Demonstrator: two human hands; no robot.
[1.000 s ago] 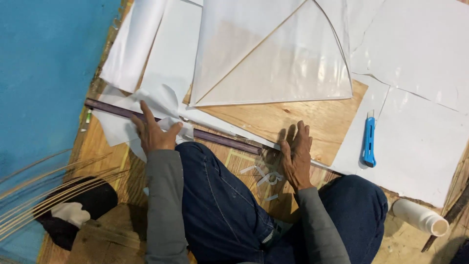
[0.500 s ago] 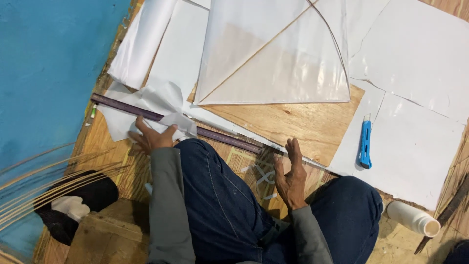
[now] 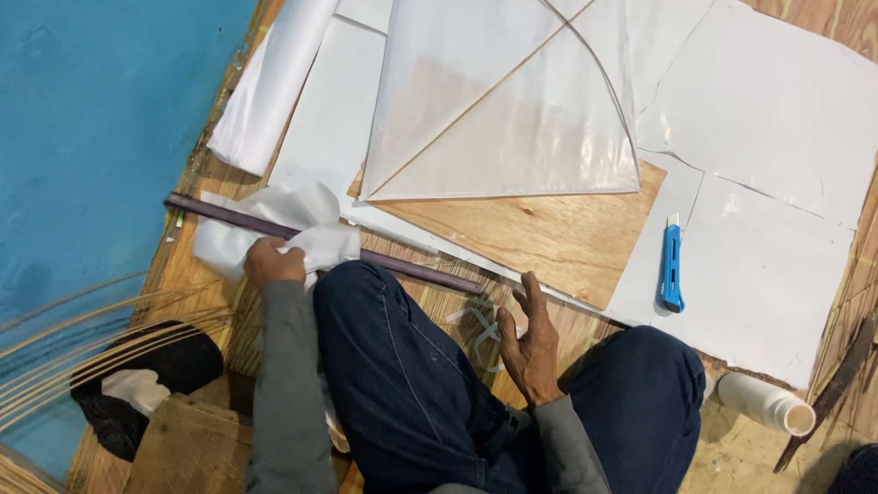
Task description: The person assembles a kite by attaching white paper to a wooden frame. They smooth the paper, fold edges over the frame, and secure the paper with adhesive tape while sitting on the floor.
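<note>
I sit cross-legged on a wooden floor in blue jeans and grey sleeves. My left hand (image 3: 273, 262) grips a crumpled piece of thin white paper (image 3: 293, 224) that lies over a long dark rod (image 3: 366, 256). My right hand (image 3: 530, 334) hovers open, fingers spread, above small white paper scraps (image 3: 476, 329) between my knees. A translucent kite with thin stick spars (image 3: 512, 110) lies flat ahead of me on a plywood board (image 3: 549, 238).
A blue utility knife (image 3: 672, 265) rests on white paper sheets (image 3: 777, 256) to the right. A white bottle (image 3: 768, 404) lies at the lower right. A paper roll (image 3: 274, 82) sits by the blue wall; thin bamboo strips (image 3: 82, 357) and a black bag (image 3: 137, 384) are left.
My left hand went from flat on the paper and rod to gathering and gripping the crumpled paper. My right hand lifted off the floor and drew back toward my knee.
</note>
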